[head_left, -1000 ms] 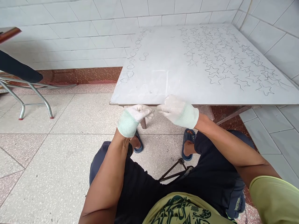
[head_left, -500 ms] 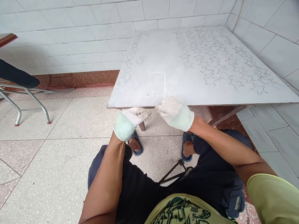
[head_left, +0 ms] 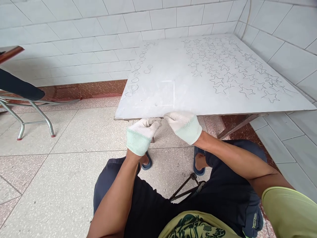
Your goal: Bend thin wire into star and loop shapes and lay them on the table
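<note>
In a white glove with a pale green cuff, my left hand (head_left: 146, 130) is closed at the near edge of the white table (head_left: 158, 96). My right hand (head_left: 182, 124), gloved the same way, pinches just beside it, the fingertips of both nearly meeting. Whatever lies between the fingers is too small to make out. On the table's right half lie several star shapes of bent thin wire (head_left: 219, 89). Along its left side runs a row of looped wire pieces (head_left: 135, 80), and one more loop piece (head_left: 148, 69) lies a little inward.
White tiled walls meet behind and to the right of the table. A metal-legged stool (head_left: 34, 115) stands at the left, with a dark-clothed leg (head_left: 22, 84) beside it under a brown tabletop edge (head_left: 11, 54). Below my hands are my slippers and a folding metal frame (head_left: 184, 186).
My left hand has moved slightly right and turned, closing the gap to my right hand. My right hand has tilted down a little. The view has shifted slightly; the wire pieces lie as before.
</note>
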A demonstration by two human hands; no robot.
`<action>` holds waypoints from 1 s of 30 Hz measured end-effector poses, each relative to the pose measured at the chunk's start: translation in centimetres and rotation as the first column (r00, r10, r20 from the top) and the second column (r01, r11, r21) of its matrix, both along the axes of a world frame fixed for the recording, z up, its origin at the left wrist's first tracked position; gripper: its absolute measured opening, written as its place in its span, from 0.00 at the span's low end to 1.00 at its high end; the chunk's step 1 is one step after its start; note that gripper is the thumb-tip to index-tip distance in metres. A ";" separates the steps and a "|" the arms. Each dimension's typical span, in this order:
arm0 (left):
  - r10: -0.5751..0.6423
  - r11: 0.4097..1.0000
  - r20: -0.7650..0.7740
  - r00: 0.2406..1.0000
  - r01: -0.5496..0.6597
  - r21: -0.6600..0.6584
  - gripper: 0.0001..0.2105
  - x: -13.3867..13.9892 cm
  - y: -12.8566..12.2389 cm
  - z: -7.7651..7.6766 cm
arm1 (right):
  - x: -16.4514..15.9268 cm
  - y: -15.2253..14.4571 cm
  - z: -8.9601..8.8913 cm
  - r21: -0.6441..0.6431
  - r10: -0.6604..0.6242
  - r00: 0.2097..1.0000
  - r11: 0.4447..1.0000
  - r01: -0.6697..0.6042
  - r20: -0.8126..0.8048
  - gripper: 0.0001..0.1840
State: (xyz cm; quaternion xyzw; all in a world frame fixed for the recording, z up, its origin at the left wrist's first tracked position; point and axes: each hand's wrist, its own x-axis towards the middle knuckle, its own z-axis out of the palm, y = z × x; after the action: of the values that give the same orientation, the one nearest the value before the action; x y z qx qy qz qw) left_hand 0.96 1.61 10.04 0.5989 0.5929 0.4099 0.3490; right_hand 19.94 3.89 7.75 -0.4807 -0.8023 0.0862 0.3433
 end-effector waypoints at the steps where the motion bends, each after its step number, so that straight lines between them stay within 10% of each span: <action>1: -0.003 1.000 0.011 1.000 0.003 0.014 0.14 0.2 -0.1 -0.2 | -0.3 -0.1 0.0 -0.059 -0.026 0.998 0.998 0.022 -0.065 0.22; 11: 0.100 0.979 -0.001 0.995 -0.098 0.178 0.14 1.6 -0.2 -1.9 | -2.5 0.2 0.1 -0.412 -0.189 0.868 0.911 -0.019 -0.459 0.21; 30: 0.158 0.980 0.399 0.903 -0.193 0.049 0.14 1.2 0.3 -2.3 | -1.8 0.3 1.8 -0.373 -0.126 0.829 0.922 -0.104 -0.544 0.13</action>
State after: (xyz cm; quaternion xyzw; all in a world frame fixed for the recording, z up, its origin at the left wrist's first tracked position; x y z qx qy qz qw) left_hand 2.17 1.91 7.79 0.4632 0.5435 0.5772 0.3960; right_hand 18.17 4.21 9.54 -0.4970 -0.6307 0.3774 0.4613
